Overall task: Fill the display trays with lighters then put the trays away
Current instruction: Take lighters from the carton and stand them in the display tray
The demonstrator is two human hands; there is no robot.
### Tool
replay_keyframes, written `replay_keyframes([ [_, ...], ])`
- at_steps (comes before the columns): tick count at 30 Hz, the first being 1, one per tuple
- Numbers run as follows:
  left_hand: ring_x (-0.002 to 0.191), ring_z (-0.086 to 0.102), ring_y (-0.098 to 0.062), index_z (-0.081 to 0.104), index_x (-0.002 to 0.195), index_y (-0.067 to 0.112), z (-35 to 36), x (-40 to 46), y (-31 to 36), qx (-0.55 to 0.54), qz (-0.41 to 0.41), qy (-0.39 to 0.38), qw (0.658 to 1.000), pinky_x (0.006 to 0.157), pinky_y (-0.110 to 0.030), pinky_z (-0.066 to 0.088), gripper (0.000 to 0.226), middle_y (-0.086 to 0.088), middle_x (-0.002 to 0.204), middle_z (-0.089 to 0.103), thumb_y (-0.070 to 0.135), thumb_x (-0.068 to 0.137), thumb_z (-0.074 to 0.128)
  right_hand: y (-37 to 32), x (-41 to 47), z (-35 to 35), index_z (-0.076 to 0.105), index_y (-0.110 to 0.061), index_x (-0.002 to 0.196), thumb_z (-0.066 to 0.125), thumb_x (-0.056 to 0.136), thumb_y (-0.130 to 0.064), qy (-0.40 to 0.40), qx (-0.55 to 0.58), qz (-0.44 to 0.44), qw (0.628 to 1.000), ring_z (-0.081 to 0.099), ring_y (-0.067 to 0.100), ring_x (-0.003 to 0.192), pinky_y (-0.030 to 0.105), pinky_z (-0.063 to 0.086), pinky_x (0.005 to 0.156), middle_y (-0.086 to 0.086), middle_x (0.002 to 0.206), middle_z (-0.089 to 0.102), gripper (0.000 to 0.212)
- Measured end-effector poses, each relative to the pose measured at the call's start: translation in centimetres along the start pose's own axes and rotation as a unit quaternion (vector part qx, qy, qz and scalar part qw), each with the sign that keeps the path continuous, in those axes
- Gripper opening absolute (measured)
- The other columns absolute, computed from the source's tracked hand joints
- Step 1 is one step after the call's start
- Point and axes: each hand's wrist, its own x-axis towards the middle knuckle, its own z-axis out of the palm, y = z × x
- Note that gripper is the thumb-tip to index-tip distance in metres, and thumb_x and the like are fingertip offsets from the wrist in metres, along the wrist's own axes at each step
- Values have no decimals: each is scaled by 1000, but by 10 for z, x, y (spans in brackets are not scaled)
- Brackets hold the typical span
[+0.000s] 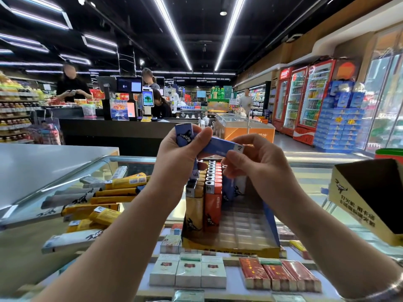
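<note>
While both hands grip, blue lighter (220, 147) spans right fingers (242, 141) — thumb-pinched.

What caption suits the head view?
Both hands hold blue lighters above a part-filled display tray.

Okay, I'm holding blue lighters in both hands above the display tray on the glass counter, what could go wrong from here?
1. The left hand grips several blue lighters at once; one might slip while the right hand pulls one away.
2. The display tray is only partly filled, so the standing yellow and orange lighters could tip into the open space.
3. The loose lighters heaped on the glass counter could slide if nudged.
</note>
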Motion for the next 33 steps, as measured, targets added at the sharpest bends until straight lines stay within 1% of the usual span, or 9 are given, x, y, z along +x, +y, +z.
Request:
replay_keyframes([
  [3,63,66,-11,56,87,21,2,0,-1,28,2,23,999,42,-20,47,23,3,78,72,40,76,57,0,4,-4,57,-15,92,52,90,-4,35,31,-11,999,63,16,58,25,55,55,6,73,62,12],
  [6,57,62,-5,56,89,19,-1,3,-2,30,2,59,998,41,-20,45,21,1,89,67,38,91,47,0,7,-10,57,-19,92,48,93,-5,89,17,-23,996,62,13,56,28,56,55,-5,69,60,17],
  [11,51,54,0,60,81,21,-7,8,-3,8,-24,126,992,47,-22,50,30,1,73,48,38,96,41,4,10,-20,52,-33,89,55,90,-6,147,-118,-69,980,54,15,54,37,49,55,-3,69,57,27],
  [17,67,51,-6,60,71,26,-9,8,-5,34,-44,162,985,38,-13,43,37,-1,82,52,43,96,37,13,13,-22,60,-19,87,67,83,-8,88,-227,-77,967,54,12,60,29,49,55,-1,74,61,13],
  [20,51,56,2,58,72,21,-9,8,-5,19,-52,155,986,38,-12,42,36,1,75,53,41,96,39,18,10,-19,63,-19,99,68,82,-10,41,-266,-61,961,53,5,61,27,52,57,-10,74,57,20],
  [23,38,52,5,56,73,16,-9,7,-5,11,-53,149,987,36,-12,41,36,4,58,57,38,96,40,21,7,-16,65,-20,97,67,82,-10,-4,-309,-63,949,55,3,62,18,50,58,-15,74,56,18],
  [26,36,51,4,55,73,15,-9,7,-5,9,-56,149,987,37,-13,41,35,2,57,55,38,96,40,22,5,-15,64,-21,96,67,83,-10,-35,-322,-63,944,56,0,65,7,44,56,-17,76,56,17],
  [29,36,50,4,55,73,16,-8,8,-6,8,-60,151,987,37,-12,41,35,0,66,50,38,96,41,23,4,-13,66,-17,96,67,82,-8,-40,-337,-72,938,55,-3,67,7,45,59,-18,76,54,17],
  [33,37,50,2,55,74,16,-8,8,-8,2,-65,144,987,38,-12,41,34,4,55,53,40,95,42,22,3,-10,66,-13,96,67,81,-7,-38,-363,-103,925,50,-8,71,2,42,68,-13,82,54,16],
])
